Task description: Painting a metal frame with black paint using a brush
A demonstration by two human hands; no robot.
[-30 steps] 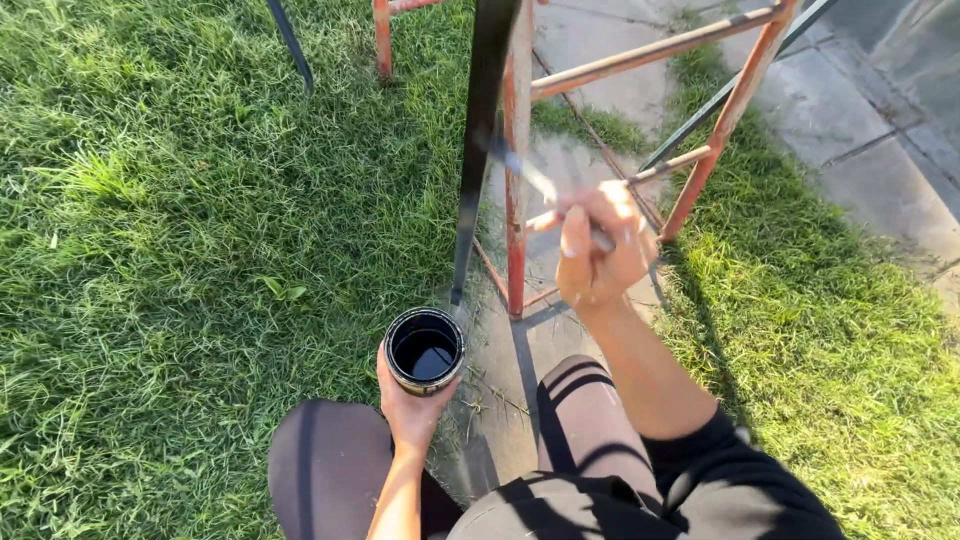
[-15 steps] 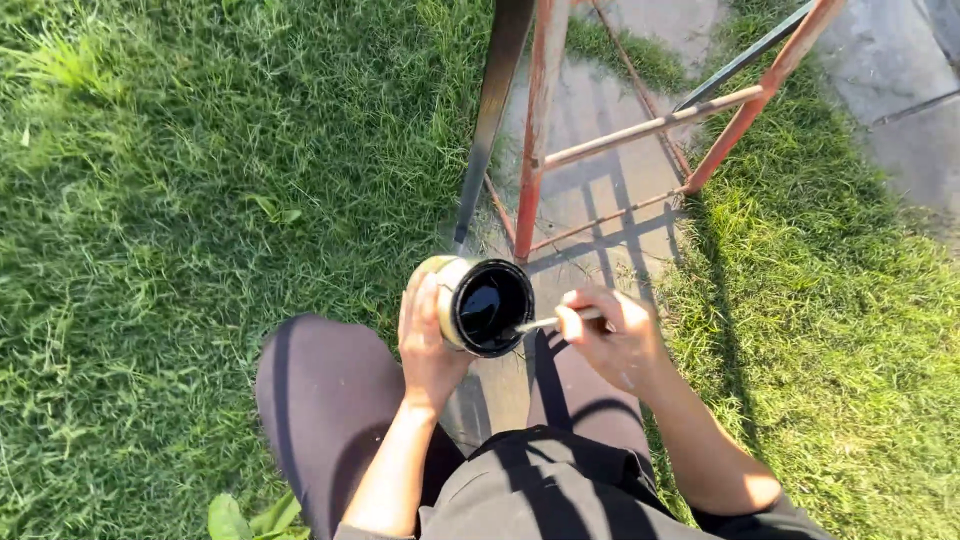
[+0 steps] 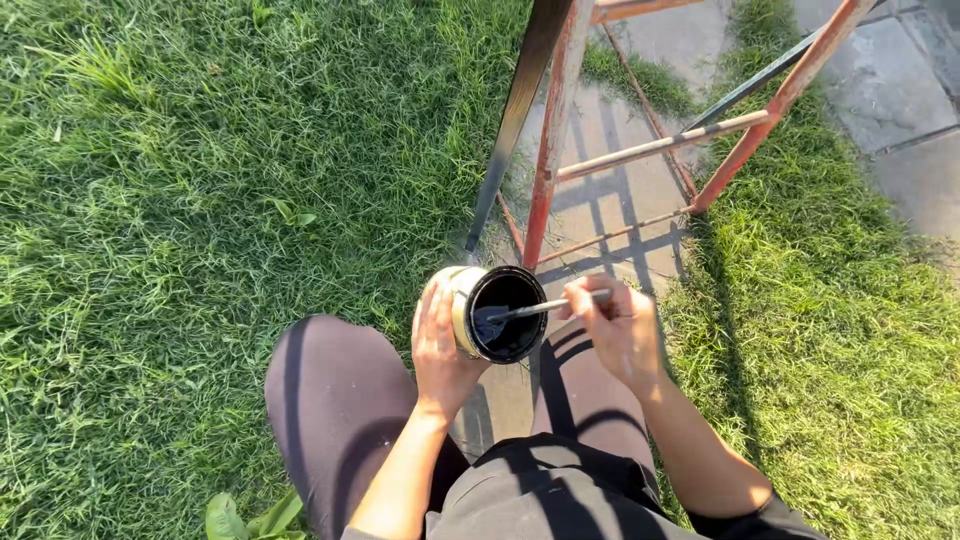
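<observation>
Over the knees | left hand (image 3: 440,345) cups tilted paint can (image 3: 492,312) | right hand (image 3: 615,325) pinches brush (image 3: 545,306), bristles inside can | brush dipped since earlier, off red frame (image 3: 545,150)

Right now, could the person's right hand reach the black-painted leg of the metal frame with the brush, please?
Probably yes. The right hand holds the brush dipped in the tilted paint can, and the black-painted leg rises just beyond the can with nothing between them.

package: 1 paint tin (image 3: 478,312), round, pale cream wall, black inside, tipped, over the paving strip's near end by grass edge
labels/signs/screens: none
</observation>
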